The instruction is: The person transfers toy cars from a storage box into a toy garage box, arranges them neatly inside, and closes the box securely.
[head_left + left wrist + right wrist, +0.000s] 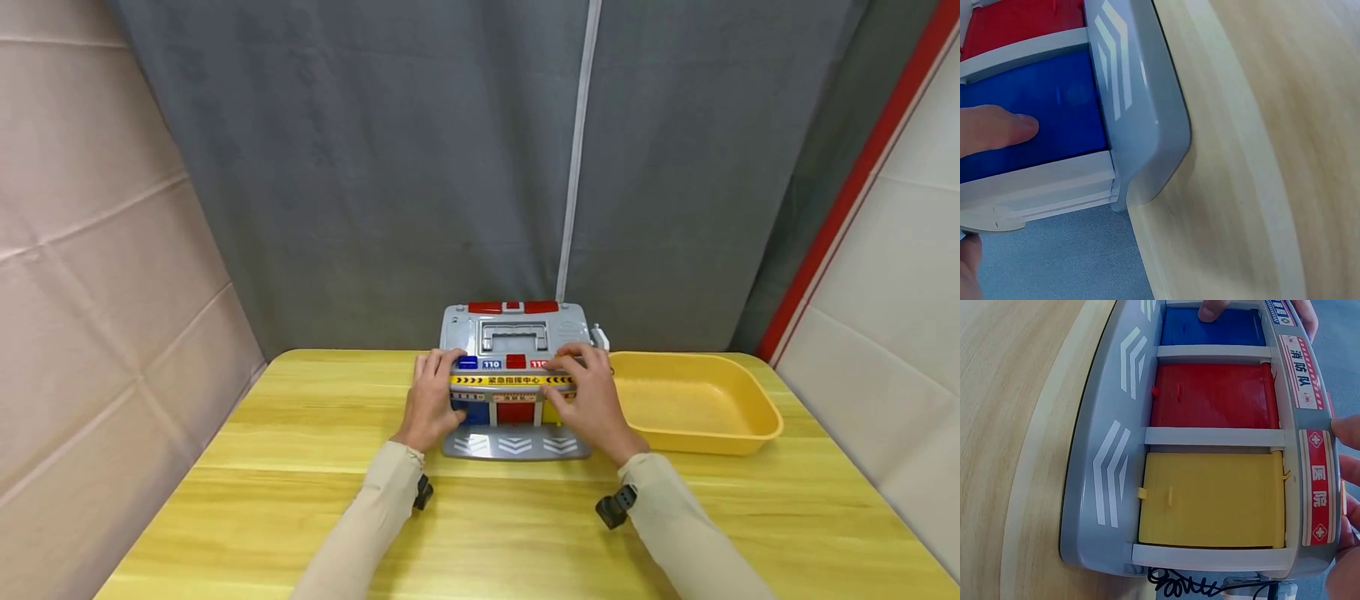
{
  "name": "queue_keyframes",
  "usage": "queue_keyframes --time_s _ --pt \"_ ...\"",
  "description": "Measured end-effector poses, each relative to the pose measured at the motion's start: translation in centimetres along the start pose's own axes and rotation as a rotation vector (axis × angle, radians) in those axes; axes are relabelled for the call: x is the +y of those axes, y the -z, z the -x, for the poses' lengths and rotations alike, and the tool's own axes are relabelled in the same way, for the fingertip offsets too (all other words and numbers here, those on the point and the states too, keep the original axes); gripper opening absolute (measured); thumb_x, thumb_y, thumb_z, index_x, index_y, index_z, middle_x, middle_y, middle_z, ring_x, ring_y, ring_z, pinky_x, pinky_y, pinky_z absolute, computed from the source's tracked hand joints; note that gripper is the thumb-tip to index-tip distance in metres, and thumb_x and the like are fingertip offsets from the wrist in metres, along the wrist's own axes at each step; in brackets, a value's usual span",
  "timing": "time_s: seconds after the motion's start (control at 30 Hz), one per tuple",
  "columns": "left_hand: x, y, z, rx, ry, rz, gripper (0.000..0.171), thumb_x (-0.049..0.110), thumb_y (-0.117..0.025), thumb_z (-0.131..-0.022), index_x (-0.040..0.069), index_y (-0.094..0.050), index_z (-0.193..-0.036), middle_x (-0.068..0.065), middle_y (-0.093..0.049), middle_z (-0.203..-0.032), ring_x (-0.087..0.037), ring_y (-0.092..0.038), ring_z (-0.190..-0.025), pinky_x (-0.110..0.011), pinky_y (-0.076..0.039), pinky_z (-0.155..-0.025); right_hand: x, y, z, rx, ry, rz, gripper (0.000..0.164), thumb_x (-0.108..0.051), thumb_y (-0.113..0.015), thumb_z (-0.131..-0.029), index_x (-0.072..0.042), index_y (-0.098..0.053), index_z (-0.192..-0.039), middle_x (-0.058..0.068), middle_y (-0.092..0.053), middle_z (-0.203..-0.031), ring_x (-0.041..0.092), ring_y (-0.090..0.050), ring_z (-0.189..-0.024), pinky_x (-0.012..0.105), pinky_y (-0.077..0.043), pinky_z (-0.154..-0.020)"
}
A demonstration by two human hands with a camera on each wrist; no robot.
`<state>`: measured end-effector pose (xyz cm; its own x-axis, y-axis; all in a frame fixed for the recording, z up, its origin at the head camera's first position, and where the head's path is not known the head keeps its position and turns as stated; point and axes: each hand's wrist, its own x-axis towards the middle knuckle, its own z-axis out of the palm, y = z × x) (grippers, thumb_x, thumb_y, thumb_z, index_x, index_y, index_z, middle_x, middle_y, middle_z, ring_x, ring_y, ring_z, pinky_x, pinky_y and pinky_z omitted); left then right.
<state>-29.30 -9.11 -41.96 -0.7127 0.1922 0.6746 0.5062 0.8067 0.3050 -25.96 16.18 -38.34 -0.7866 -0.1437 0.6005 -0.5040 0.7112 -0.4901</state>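
A grey toy emergency station [513, 342] stands on the table, with a roof handle and blue, red and yellow doors along its front. My left hand [431, 404] grips its left front part, fingers over the roof edge. The left thumb [1019, 128] lies against the blue door [1063, 103]. With my right hand [596, 404] I hold the right front of the roof, fingers bent on top and thumb at the yellow strip. In the right wrist view the red door [1216, 397] and yellow door [1210, 500] are closed.
To the right of the station is a yellow plastic basin [697, 437]. A coiled black cord [1185, 584] hangs by the station's right side, near a white part [600, 337]. The wooden table [300, 467] ends at a grey curtain [375, 183] behind.
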Motion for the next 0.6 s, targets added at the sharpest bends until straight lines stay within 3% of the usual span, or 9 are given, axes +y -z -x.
queue_keyframes --time_s 0.17,0.37,0.6 --pt "-0.04 -0.21 0.05 0.012 -0.009 -0.024 0.099 -0.004 -0.095 -0.046 0.013 -0.052 -0.133 -0.008 -0.056 -0.116 -0.025 -0.046 -0.103 -0.041 -0.059 -0.080 0.07 -0.01 0.05 -0.009 -0.009 0.004 0.025 -0.016 -0.078 -0.084 -0.006 -0.073 -0.106 0.013 -0.057 -0.125 0.034 -0.042 -0.123 0.054 -0.039 -0.105" --pt "0.02 -0.08 0.16 -0.032 0.026 -0.037 0.099 -0.002 -0.096 -0.050 0.014 -0.049 -0.136 -0.007 -0.053 -0.119 -0.026 -0.046 -0.109 -0.044 -0.060 -0.084 0.21 -0.26 0.17 -0.004 0.017 0.012 0.024 -0.015 -0.079 -0.084 -0.006 -0.073 -0.105 0.014 -0.058 -0.125 0.035 -0.043 -0.121 0.055 -0.041 -0.102" --pt "0.01 -0.08 0.20 -0.057 0.023 -0.040 0.101 -0.001 -0.096 -0.051 0.015 -0.047 -0.137 -0.007 -0.052 -0.120 -0.026 -0.045 -0.110 -0.043 -0.058 -0.089 0.31 -0.35 0.33 0.005 0.026 0.019 0.024 -0.014 -0.079 -0.084 -0.006 -0.073 -0.105 0.015 -0.058 -0.124 0.035 -0.044 -0.120 0.055 -0.041 -0.100"
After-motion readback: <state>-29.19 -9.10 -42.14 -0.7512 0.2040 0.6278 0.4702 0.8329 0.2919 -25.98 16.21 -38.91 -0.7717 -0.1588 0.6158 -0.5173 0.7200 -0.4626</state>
